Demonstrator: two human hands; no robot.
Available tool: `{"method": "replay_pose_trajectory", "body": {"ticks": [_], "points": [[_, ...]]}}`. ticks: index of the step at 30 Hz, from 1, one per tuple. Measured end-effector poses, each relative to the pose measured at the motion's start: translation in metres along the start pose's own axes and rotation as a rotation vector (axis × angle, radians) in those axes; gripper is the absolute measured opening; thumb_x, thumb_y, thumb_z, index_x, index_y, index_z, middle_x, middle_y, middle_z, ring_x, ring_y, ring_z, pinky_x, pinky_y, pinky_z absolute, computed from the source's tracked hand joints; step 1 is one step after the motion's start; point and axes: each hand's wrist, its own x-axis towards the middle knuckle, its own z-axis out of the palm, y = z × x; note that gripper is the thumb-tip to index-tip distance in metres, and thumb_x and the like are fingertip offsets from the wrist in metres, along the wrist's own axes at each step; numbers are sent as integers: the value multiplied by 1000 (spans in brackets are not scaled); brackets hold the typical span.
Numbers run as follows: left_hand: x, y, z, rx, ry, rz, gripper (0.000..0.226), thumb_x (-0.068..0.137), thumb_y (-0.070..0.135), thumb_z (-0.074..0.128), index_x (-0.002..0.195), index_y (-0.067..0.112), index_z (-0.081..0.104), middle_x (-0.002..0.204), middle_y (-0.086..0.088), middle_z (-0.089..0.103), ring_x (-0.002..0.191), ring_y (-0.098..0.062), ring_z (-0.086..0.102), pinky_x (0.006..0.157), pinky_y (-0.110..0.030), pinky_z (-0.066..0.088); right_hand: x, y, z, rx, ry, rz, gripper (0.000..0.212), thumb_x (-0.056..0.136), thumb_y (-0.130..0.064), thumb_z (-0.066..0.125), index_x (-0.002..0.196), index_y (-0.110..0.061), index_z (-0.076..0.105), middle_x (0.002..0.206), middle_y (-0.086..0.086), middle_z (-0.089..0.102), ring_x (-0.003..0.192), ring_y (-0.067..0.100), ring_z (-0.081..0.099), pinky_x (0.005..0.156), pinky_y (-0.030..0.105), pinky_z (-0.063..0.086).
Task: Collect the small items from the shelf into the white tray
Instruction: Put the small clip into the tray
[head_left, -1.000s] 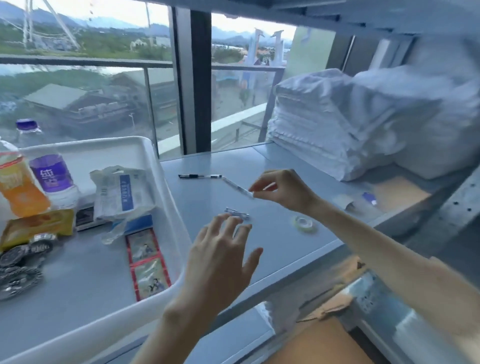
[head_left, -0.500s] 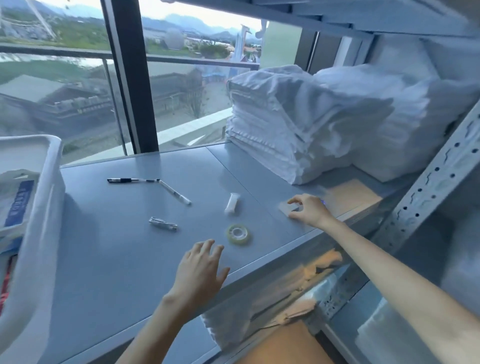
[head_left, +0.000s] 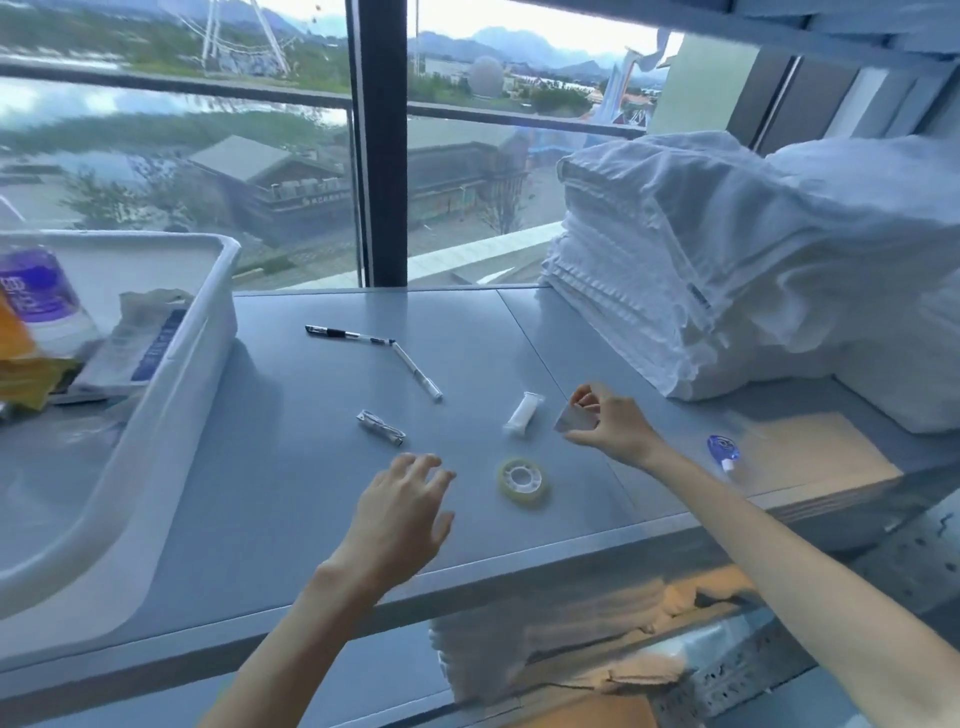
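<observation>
My right hand pinches a small flat pale packet just above the grey shelf. My left hand hovers open, fingers spread, over the shelf's front, holding nothing. Between the hands lie a roll of clear tape and a small white tube. Farther back lie a black pen, a white pen and a silvery wrapped item. A blue correction-tape roller lies right of my right wrist. The white tray stands at the left.
The tray holds a purple-labelled bottle, a paper packet and orange and yellow packaging. Folded white towels are stacked at the back right beside a brown board. A window with a dark post backs the shelf.
My right hand has picked the flat packet up from the shelf's right side and moved left with it. My left hand stays hovering open. The view has swung left, showing the tray again.
</observation>
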Motion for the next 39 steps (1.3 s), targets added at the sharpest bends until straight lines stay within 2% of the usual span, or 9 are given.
{"method": "replay_pose_trajectory", "body": {"ticks": [5,10,14,19,21,25,28,30,39], "points": [[-22,-20,-58,2,199,-46,42,90,32,50,130,21,49,137,4,45,131,-17,34,104,-30,35,6,-104,4,120,-50,-336,43,70,-8,76,106,-12,53,99,2,60,91,27,63,77,38,52],[-69,-59,-124,91,392,-133,38,81,25,66,116,12,62,119,-4,61,117,-24,53,88,-40,50,6,-212,24,183,-85,-561,44,73,-11,78,109,-13,54,103,-4,60,94,22,60,75,32,52],[-117,-108,-162,116,458,-253,35,82,30,66,113,15,64,114,-2,65,108,-23,59,78,-39,54,2,-294,53,186,-149,-703,43,72,-10,78,110,-12,57,102,-2,60,93,22,61,75,28,55],[-185,-191,-183,138,414,-457,38,85,38,60,116,17,63,112,-2,67,105,-21,61,83,-39,52,5,-384,104,104,-209,-918,42,72,-8,78,112,-9,62,106,9,61,86,16,59,72,10,50],[-208,-222,-187,137,365,-539,38,86,42,55,118,21,61,114,2,65,109,-18,57,86,-37,50,8,-414,131,35,-248,-972,43,72,-10,77,112,-13,64,107,8,61,87,17,59,74,13,49],[-236,-268,-191,95,254,-585,41,89,52,43,123,31,55,121,11,59,115,-10,51,90,-32,45,20,-458,195,-196,-329,-997,49,72,-15,76,119,-12,61,112,5,62,92,14,53,74,11,38],[-248,-286,-192,64,218,-553,45,89,60,34,122,36,54,121,17,57,114,-4,50,86,-28,44,33,-477,237,-342,-380,-962,50,73,-15,73,120,-10,57,117,9,58,101,24,56,87,33,48],[-253,-289,-191,51,219,-515,57,85,69,22,119,38,55,118,22,57,111,-1,52,81,-26,44,43,-484,257,-408,-419,-930,49,74,-14,73,119,-11,56,119,10,53,102,26,54,88,39,49],[-260,-293,-186,80,165,-447,85,66,76,-5,124,42,47,118,25,52,113,4,45,84,-22,40,70,-495,325,-432,-466,-696,47,73,-30,76,112,-13,56,114,7,59,98,23,56,79,34,47]]}}
